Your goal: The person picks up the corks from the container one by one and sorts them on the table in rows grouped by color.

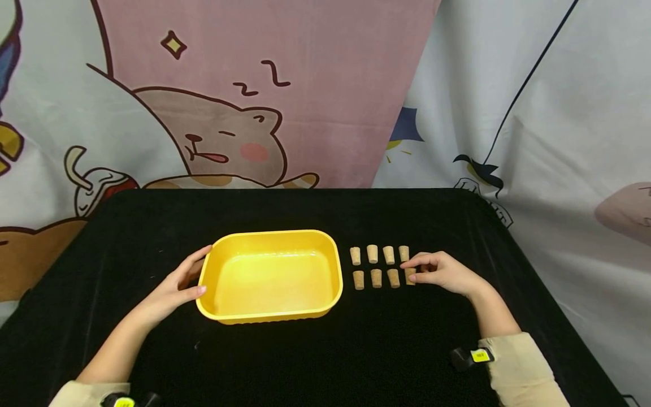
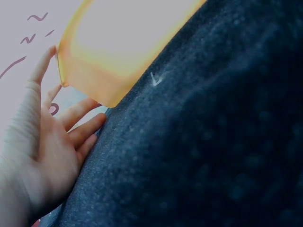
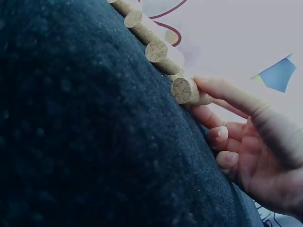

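A yellow plastic basin [image 1: 269, 314] stands on the black cloth. My left hand [image 1: 173, 285] rests against its left side, thumb at the rim and fingers fairly straight along the outer wall; the left wrist view shows this hand [image 2: 59, 146] beside the basin [image 2: 94, 85]. To the basin's right, small tapered cork stoppers lie in two rows. At the right end of the near row, my right hand [image 1: 447, 274] pinches a cork stopper [image 1: 409, 277] between thumb and index finger. The right wrist view shows the pinched cork [image 3: 183, 91] low over the cloth, the other fingers curled.
Several more corks lie close by, including a far-row one [image 1: 404, 253] just beyond my right fingertips and a near-row neighbour [image 1: 393, 278]. Black cloth [image 1: 325, 367] covers the table. Behind its far edge hangs a printed curtain [image 1: 325, 113].
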{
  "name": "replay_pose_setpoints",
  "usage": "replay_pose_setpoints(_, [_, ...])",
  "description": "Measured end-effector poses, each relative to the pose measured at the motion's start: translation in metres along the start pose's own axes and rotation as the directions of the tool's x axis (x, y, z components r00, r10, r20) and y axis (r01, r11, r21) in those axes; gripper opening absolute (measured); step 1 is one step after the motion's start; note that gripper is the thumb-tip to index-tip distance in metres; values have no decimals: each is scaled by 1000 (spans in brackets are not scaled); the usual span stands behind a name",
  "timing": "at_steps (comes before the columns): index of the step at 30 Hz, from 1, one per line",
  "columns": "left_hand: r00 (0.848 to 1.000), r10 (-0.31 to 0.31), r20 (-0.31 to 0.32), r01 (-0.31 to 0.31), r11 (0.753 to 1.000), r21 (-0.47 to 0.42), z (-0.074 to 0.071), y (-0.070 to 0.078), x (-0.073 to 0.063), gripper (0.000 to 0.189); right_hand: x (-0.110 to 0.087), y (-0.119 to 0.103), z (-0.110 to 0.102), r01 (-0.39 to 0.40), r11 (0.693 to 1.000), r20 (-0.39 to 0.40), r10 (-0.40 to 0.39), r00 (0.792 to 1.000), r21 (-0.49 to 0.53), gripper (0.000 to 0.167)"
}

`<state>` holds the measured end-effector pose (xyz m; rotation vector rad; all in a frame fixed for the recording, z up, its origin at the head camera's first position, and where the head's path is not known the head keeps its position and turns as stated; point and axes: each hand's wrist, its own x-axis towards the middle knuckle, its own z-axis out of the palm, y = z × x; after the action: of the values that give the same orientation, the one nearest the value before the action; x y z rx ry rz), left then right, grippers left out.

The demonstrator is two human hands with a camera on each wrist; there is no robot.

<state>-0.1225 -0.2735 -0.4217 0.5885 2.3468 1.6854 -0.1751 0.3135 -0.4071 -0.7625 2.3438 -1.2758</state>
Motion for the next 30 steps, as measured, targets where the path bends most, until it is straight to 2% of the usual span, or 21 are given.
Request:
replay_pose_setpoints(20, [1000, 3, 5, -3, 1000, -21, 0, 2, -1, 66, 2, -5, 1, -27, 998, 27, 29, 999, -61, 31])
replay_pose_setpoints(30, [1000, -2, 4, 2, 1000, -13, 0, 2, 0, 66, 1, -6, 2, -54, 993, 0, 54, 999, -101, 36])
